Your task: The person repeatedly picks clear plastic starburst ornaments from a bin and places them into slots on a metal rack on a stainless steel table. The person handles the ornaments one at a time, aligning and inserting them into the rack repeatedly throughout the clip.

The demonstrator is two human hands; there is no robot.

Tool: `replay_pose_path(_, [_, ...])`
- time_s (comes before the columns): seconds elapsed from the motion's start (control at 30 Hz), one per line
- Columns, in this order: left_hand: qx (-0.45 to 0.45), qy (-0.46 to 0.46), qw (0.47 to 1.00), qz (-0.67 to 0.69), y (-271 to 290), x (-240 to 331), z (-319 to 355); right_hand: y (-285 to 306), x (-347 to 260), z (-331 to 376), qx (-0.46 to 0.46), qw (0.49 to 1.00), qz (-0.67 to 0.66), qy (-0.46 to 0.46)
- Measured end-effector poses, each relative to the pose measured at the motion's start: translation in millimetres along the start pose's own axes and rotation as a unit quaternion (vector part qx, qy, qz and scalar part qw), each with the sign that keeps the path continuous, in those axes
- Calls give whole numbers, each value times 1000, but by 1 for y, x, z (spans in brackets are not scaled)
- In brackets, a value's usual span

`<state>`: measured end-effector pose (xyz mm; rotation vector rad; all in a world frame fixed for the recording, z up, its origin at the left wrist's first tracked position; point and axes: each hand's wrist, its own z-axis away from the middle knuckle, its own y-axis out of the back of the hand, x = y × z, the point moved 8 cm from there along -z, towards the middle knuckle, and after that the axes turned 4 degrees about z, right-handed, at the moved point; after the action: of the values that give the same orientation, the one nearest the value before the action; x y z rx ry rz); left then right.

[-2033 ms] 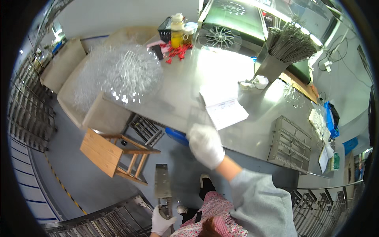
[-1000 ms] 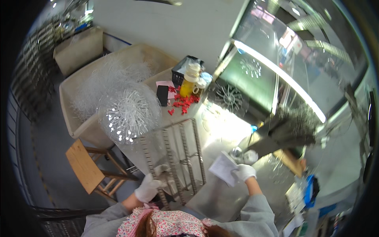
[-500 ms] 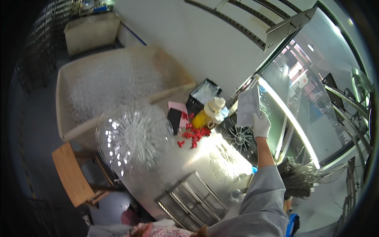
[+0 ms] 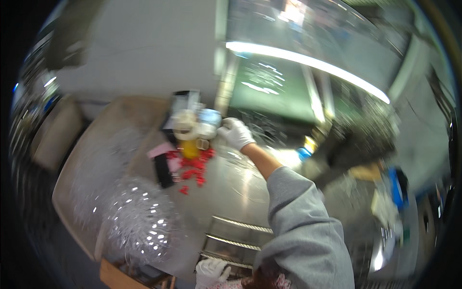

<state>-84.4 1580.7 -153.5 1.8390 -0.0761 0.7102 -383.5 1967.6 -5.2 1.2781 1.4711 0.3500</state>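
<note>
1. Nearest the wearer, a white-gloved left hand (image 4: 211, 270) rests low at the edge of the steel worktop (image 4: 231, 188), just beside a flat wire rack (image 4: 236, 238); its fingers look loosely curled, though blur leaves it unclear whether they grip anything.
2. To the left, a bristling heap of clear plastic spikes (image 4: 137, 219) glints at the worktop's near corner, above a wooden stool (image 4: 118, 278).
3. A grey sleeve (image 4: 301, 226) stretches across the worktop as the right arm reaches far forward.
4. Mid-worktop, small red pieces (image 4: 192, 168) lie scattered beside a dark flat object (image 4: 163, 171) and a pink card (image 4: 161, 150).
5. At the far end, the gloved right hand (image 4: 235, 132) meets a cluster of containers: a yellow bottle with a wide white cap (image 4: 186, 132) and a pale blue-white tub (image 4: 209, 124). The fingers are bent against the tub's side, apparently touching it; a firm grip cannot be confirmed.
6. Judged from this, the reach is at its end and a grasp is beginning; the next move calls for closing squarely on the tub without toppling the bottle touching it.
7. Beyond, a green-lit machine panel (image 4: 274, 94) glows.
</note>
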Motion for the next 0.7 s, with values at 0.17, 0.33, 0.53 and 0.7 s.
replay_pose_path(0.17, [22,-154,987,-35,13,35,-22,118,78,229,-189,967,120,-125])
replay_pose_path(0.33, [-38,-251,967,-30,6,73,-20,264,47,398,-268,903,287,-177])
replay_pose_path(0.53, [-132,-258,953,-91,-34,103,-9,384,-157,462,7,948,318,-2])
replay_pose_path(0.7, [-181,-255,936,-163,-52,99,-9,438,-297,522,32,923,278,263])
